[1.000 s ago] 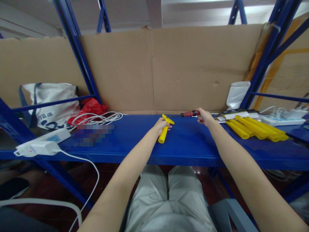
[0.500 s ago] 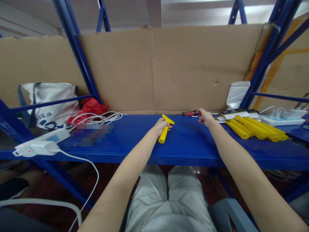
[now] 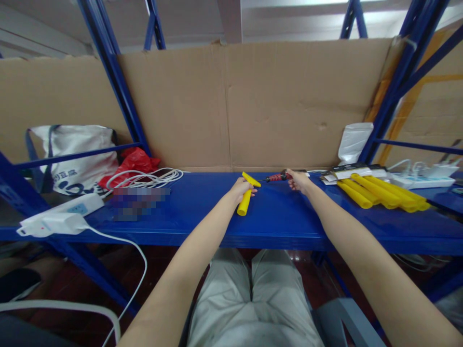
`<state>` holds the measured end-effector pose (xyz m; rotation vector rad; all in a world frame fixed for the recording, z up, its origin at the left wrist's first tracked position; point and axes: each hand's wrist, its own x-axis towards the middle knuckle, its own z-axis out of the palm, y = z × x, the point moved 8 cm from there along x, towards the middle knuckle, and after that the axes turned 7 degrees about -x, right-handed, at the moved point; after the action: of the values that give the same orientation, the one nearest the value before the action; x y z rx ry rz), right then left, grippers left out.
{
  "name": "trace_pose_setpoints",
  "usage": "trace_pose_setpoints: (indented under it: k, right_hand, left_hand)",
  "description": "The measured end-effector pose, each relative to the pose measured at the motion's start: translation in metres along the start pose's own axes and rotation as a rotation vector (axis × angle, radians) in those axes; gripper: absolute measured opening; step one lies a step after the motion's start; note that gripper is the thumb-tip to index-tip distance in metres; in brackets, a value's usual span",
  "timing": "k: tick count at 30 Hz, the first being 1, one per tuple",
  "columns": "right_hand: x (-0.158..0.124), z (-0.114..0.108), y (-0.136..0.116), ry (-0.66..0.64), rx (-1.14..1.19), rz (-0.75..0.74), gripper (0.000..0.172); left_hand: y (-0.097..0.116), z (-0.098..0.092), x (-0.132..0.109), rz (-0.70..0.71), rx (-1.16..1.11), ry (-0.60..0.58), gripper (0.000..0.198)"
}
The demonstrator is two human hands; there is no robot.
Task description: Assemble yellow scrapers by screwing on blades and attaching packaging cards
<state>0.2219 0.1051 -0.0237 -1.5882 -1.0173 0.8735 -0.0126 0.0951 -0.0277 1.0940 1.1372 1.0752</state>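
Near the middle of the blue table [image 3: 195,207], my left hand [image 3: 241,189] is wrapped round a yellow T-shaped piece [image 3: 244,203]. The handle end of this piece points toward me, and its crosspiece sticks out above my fingers. My right hand [image 3: 297,180] grips a screwdriver [image 3: 277,178] with a red and black handle. Its thin shaft points left, with the tip close to the yellow crosspiece; whether they touch I cannot tell.
Several yellow tubes [image 3: 379,193] lie at the right beside flat black and white packages [image 3: 349,172]. Power strips [image 3: 63,214] sit at the left and right. Coiled white cable [image 3: 155,177], a red bag [image 3: 135,161] and a cloth bag [image 3: 81,156] are at the left.
My right hand has moved left with the screwdriver, bringing its tip up to the yellow piece. My left hand has stayed in nearly the same place.
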Motion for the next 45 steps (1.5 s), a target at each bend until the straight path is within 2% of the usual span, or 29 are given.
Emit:
trace_pose_setpoints:
  k: [7, 10, 13, 17, 22, 29, 34, 40, 43, 45]
  right_hand:
    - [-0.007, 0.019, 0.003, -0.155, 0.142, 0.059, 0.020]
    - [-0.011, 0.033, 0.008, -0.223, 0.181, 0.132, 0.019]
    - [-0.014, 0.043, 0.009, -0.237, 0.222, 0.151, 0.019]
    - [-0.014, 0.045, 0.008, -0.221, 0.245, 0.145, 0.015]
    - [-0.004, 0.032, 0.012, -0.194, 0.225, 0.164, 0.014]
    - [0.012, 0.005, 0.022, -0.133, 0.144, 0.230, 0.011]
    - [0.021, -0.019, 0.021, -0.112, 0.054, 0.226, 0.011]
    - [0.019, -0.052, 0.021, 0.048, -0.175, 0.228, 0.012]
    - [0.021, -0.066, 0.021, 0.134, -0.295, 0.186, 0.014]
    - [0.024, -0.071, 0.019, 0.147, -0.339, 0.127, 0.017]
  left_hand:
    - [0.000, 0.001, 0.001, 0.014, -0.029, -0.006, 0.046]
    - [0.000, 0.001, 0.003, 0.017, -0.068, 0.000, 0.057]
    - [0.003, -0.002, 0.003, 0.050, -0.059, 0.034, 0.071]
    - [0.009, -0.005, 0.004, 0.130, 0.003, 0.065, 0.072]
    - [0.013, -0.007, 0.008, 0.229, 0.103, 0.103, 0.066]
    - [0.001, -0.007, 0.016, 0.248, 0.268, 0.110, 0.062]
    - [-0.003, -0.009, 0.027, 0.294, 0.359, 0.126, 0.057]
    - [-0.003, -0.010, 0.032, 0.302, 0.397, 0.150, 0.055]
    - [-0.003, -0.010, 0.030, 0.267, 0.395, 0.145, 0.054]
    - [-0.002, -0.010, 0.027, 0.253, 0.392, 0.148, 0.054]
